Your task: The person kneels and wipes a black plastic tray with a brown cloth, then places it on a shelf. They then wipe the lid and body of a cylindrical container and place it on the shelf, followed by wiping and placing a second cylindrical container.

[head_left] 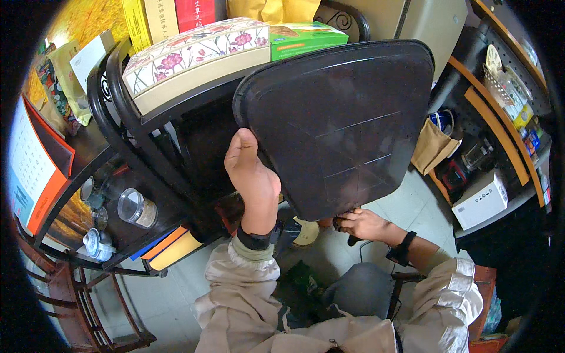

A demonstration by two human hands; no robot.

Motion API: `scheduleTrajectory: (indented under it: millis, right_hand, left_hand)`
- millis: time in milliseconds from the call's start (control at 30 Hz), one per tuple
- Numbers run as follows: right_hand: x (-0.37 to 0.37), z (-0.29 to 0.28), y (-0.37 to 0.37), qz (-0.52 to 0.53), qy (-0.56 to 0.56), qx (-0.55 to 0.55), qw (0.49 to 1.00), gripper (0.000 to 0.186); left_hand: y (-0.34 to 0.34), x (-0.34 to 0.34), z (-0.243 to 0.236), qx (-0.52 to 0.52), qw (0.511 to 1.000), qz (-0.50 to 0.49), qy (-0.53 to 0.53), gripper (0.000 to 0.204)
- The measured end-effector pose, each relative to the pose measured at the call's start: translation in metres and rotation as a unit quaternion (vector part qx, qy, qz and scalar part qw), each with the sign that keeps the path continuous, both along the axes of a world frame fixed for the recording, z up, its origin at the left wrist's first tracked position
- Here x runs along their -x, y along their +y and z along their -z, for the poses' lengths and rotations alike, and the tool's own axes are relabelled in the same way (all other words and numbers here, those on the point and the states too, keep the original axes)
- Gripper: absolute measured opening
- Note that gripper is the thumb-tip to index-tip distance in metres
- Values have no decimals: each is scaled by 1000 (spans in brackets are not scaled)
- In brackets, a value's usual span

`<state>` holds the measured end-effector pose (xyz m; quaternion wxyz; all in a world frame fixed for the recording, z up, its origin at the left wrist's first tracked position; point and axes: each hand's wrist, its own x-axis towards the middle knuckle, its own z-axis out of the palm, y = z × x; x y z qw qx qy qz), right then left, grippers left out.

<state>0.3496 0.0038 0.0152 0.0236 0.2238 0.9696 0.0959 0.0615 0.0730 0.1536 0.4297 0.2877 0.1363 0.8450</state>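
Note:
A large black panel [341, 129], rectangular with rounded corners and a raised rim, is tilted up in front of me. Faint lines and scuffs mark its dull face. My left hand [253, 176] is closed on its left edge, thumb up and fingers hidden behind it. Just below the panel's lower edge, my right hand [368, 225] has its fingers curled around a small dark part, too hidden to name. Whether that part belongs to the panel, I cannot tell. Both wrists wear black bands.
At the left, a dark shelf rack holds a floral box [194, 62], a green box [306, 38], a desk calendar [35, 170] and a clear jar [137, 207]. Right, shelves carry a white carton [481, 200] and paper bag [434, 147]. A wooden chair [76, 294] stands lower left.

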Motion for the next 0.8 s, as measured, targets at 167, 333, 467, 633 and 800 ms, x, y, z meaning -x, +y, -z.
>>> scheduleTrajectory:
  millis: [167, 333, 467, 633, 800]
  right_hand:
    - [-36, -32, -15, -26, 56, -57, 996, 35]
    - [-42, -71, -27, -32, 215, -134, 967, 33]
    - [-18, -120, 1, 46, 353, -328, 875, 30]
    - [27, -205, 58, 70, 493, -391, 774, 54]
    - [63, -229, 78, 194, 419, -474, 749, 46]
  left_hand:
    - [-1, 0, 2, -23, 999, 31, -3, 21]
    - [-1, -9, 1, 12, 1000, 25, -5, 26]
    - [-1, -17, 1, 29, 999, 14, 3, 28]
    - [-4, -17, 7, 4, 998, 36, 43, 38]
    - [-9, -16, 9, 15, 998, 13, 57, 34]
